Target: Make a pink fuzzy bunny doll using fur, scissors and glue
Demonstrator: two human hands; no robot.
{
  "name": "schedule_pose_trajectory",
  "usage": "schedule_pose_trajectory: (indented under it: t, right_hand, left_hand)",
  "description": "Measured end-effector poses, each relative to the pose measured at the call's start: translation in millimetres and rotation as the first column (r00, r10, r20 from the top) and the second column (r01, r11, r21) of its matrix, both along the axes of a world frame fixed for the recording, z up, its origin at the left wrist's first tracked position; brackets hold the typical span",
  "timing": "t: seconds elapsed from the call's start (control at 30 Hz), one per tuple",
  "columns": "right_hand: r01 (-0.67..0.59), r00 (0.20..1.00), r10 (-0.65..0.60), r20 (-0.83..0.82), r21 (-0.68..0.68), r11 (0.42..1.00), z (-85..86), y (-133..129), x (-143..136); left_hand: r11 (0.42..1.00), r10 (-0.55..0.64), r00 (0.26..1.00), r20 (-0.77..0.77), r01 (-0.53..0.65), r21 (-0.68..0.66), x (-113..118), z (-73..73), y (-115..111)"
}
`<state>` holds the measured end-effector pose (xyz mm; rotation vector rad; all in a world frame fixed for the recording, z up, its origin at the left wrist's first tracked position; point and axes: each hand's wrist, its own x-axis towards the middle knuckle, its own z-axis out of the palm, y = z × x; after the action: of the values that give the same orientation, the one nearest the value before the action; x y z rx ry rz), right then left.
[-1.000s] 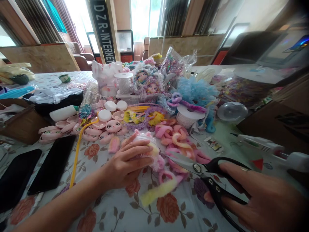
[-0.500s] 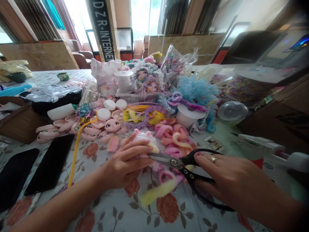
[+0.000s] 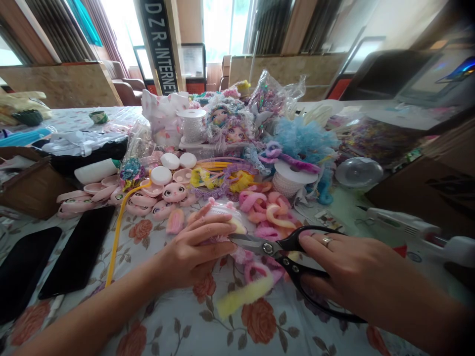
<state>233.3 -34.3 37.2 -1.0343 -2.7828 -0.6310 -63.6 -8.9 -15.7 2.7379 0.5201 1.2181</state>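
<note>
My left hand (image 3: 196, 244) is closed around a small pink piece with yellow fluff (image 3: 237, 226), mostly hidden under the fingers. Black-handled scissors (image 3: 267, 248) are in my right hand (image 3: 345, 269), fingers through the loops. Their blades point left, with the tips at my left fingertips beside the held piece. Below the blades a strip of yellow fluff (image 3: 245, 295) lies on the flowered cloth, next to a pink fuzzy loop (image 3: 257, 271). Pink and orange fuzzy strips (image 3: 265, 207) are heaped behind the scissors.
Pink doll faces (image 3: 175, 193), white round caps (image 3: 161, 175) and a ribbon spool (image 3: 293, 178) stand behind my hands. Two dark phones (image 3: 76, 252) lie at left, with a yellow band (image 3: 118, 232) beside them. On the right are a white glue gun (image 3: 403, 222) and a cardboard box (image 3: 430, 173).
The view has shifted very slightly. Both hands keep their places, and the scissor handles look a touch wider apart.
</note>
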Motion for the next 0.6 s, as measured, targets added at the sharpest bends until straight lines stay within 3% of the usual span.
schedule_pose_trajectory:
  t: [0.37,0.6]
  right_hand:
    - [-0.025,0.999,0.027,-0.035,0.040,0.999,-24.2,6,15]
    - [-0.054,0.989,0.061,-0.137,0.050,0.997,-30.3,10,13]
  left_hand:
    - [1.000,-0.009,1.000,-0.003,0.009,-0.008,-1,0.2,1]
    - [1.000,-0.006,1.000,-0.005,0.006,0.001,0,-0.4,0]
